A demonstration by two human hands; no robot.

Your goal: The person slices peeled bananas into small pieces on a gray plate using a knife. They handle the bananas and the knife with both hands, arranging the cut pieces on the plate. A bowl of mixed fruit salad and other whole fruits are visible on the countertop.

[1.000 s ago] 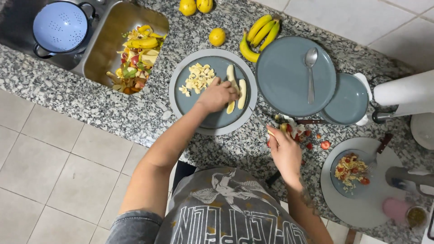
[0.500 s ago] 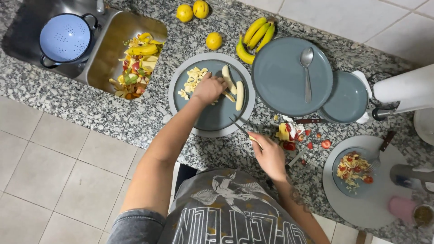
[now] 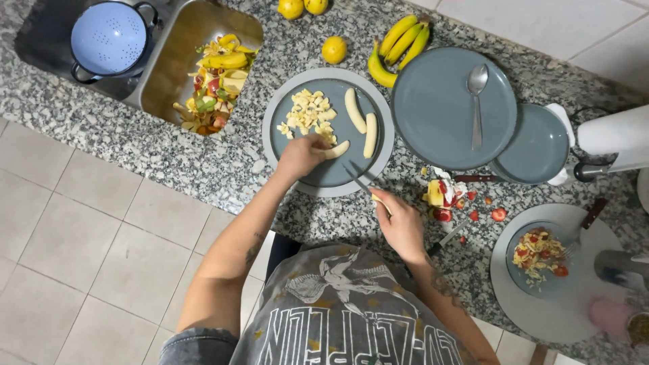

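Peeled banana piece [image 3: 336, 150] lying on the grey plate [image 3: 318, 179], toward its lower middle, pinned at one end by the left hand [image 3: 301, 157], fingers curled closed on it. Two more peeled bananas [image 3: 362, 122] at 1 o'clock from that piece, side by side on the same plate. Heap of chopped banana bits [image 3: 307, 115] at 11 o'clock on the plate.

Right hand [image 3: 400, 226] at 5 o'clock from the plate, just off its rim, grip closed around a knife [image 3: 362, 182] whose blade reaches up over the plate edge toward the banana piece, tip near but apart from it.

Plate resting on the speckled stone surface [image 3: 135, 155]. At 2 o'clock, a larger grey plate [image 3: 433, 115] carrying a spoon [image 3: 476, 101], with a smaller grey plate [image 3: 537, 145] beside it at 3 o'clock. Bunch of unpeeled bananas [image 3: 399, 44] at 12 o'clock, just above both plates; a lemon [image 3: 334, 49] beside it. Fruit scraps [image 3: 449, 196] on the surface at 3 o'clock from the right hand. Bowl of mixed chopped fruit [image 3: 537, 257] farther out at 4 o'clock. Sink basin [image 3: 169, 74] full of peelings at 10 o'clock, blue colander [image 3: 108, 37] beyond it.
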